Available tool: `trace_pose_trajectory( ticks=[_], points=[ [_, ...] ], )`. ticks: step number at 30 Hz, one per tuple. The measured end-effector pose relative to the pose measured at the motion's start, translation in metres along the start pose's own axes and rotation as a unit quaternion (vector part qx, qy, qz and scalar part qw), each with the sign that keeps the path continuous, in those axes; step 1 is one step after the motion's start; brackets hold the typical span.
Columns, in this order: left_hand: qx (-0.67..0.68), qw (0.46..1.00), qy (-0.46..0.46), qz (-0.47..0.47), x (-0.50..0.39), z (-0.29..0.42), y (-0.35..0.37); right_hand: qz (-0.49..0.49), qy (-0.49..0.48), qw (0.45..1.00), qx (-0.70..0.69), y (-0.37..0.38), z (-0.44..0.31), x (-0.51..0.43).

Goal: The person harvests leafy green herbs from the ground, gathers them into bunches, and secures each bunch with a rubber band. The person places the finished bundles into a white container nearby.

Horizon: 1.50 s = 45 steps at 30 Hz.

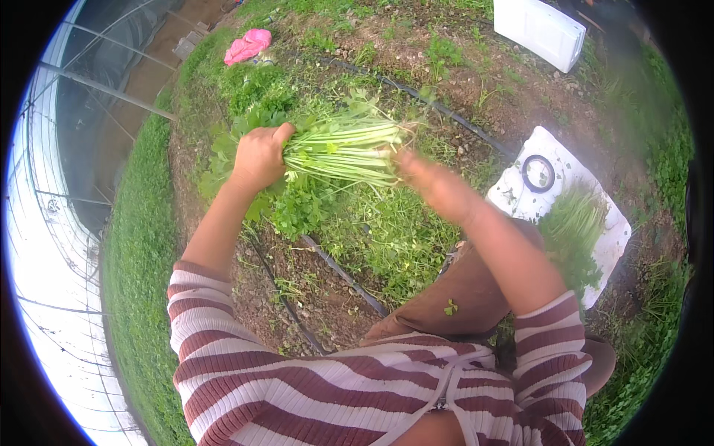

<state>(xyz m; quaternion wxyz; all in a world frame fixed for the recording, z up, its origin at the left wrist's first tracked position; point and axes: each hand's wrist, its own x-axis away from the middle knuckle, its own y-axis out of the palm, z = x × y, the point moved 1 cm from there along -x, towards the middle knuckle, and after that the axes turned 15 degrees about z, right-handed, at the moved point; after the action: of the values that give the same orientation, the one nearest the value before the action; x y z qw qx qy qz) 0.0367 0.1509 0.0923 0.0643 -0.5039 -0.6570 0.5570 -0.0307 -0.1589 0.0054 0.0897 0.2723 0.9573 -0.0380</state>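
Note:
My left hand [262, 156] is closed around a bunch of leafy green stalks [346, 150], which look like celery or a similar herb. The bunch lies sideways, its leaves to the left and its pale root ends to the right. My right hand [435, 181], blurred, is at the root ends; whether its fingers grip them cannot be made out. To the right, a white sheet or board [611, 223] lies on the ground with more cut stalks [574, 217] and a dark-rimmed ring, likely a roll of tape [538, 173], on it.
Black irrigation hoses [346, 276] run across the soil among loose greens. A white box [538, 33] stands at the upper right and a pink plastic bag [248, 46] lies at the upper left. Dense green plants [136, 240] and a greenhouse frame [106, 89] line the left side.

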Motion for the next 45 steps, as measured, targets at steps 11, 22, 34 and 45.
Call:
trace_pose_trajectory(
  ticks=[11, 22, 34, 45],
  points=[
    [-0.002, 0.973, 0.171, 0.157, -0.023, -0.003, -0.011, -0.433, -0.103, 0.884, 0.140, 0.013, -0.048, 0.078],
    [-0.033, 0.952, 0.240, 0.189, -0.024, 0.003, -0.010, -0.481, -0.226, 0.846, 0.048, 0.018, -0.024, 0.109],
    [0.024, 0.920, 0.330, 0.211, -0.027, 0.025, -0.004, -0.075, -0.399, 0.909, 0.092, 0.011, -0.012, 0.045],
    [0.011, 0.938, 0.262, 0.229, -0.022, 0.011, -0.026, -0.365, -0.334, 0.809, 0.317, -0.031, -0.011, 0.041]
  ],
)
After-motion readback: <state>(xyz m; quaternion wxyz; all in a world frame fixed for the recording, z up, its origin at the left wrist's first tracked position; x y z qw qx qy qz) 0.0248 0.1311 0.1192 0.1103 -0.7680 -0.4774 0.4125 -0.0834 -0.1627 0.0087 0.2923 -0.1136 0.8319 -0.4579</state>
